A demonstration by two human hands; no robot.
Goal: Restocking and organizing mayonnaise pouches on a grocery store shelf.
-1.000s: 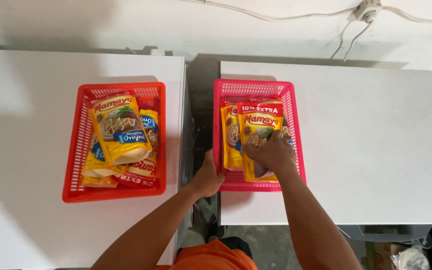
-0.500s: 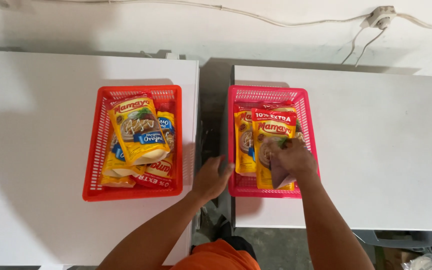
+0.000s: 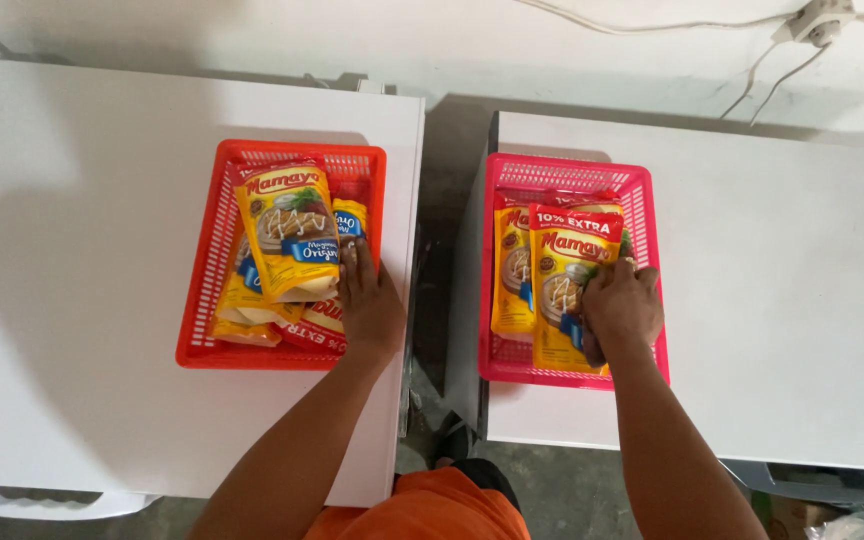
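Note:
A red basket (image 3: 202, 300) on the left white table (image 3: 72, 250) holds several yellow sauce pouches, the top one (image 3: 287, 235) lying face up. My left hand (image 3: 367, 300) lies in the basket's right side, fingers stretched onto a pouch (image 3: 350, 222) beside the top one. A pink basket (image 3: 562, 168) on the right white table (image 3: 782, 270) holds more yellow pouches. My right hand (image 3: 622, 305) is curled around the lower right edge of the uppermost pouch (image 3: 572, 250) there. Another pouch (image 3: 512, 265) lies to its left.
A gap (image 3: 442, 300) runs between the two tables, with floor visible below. White cables and a plug (image 3: 812, 20) hang on the wall behind. A grey object (image 3: 822, 480) sticks out under the right table's front edge.
My left hand has moved left, from the pink basket's left rim across the gap into the red basket. My right hand stays on the pouch in the pink basket.

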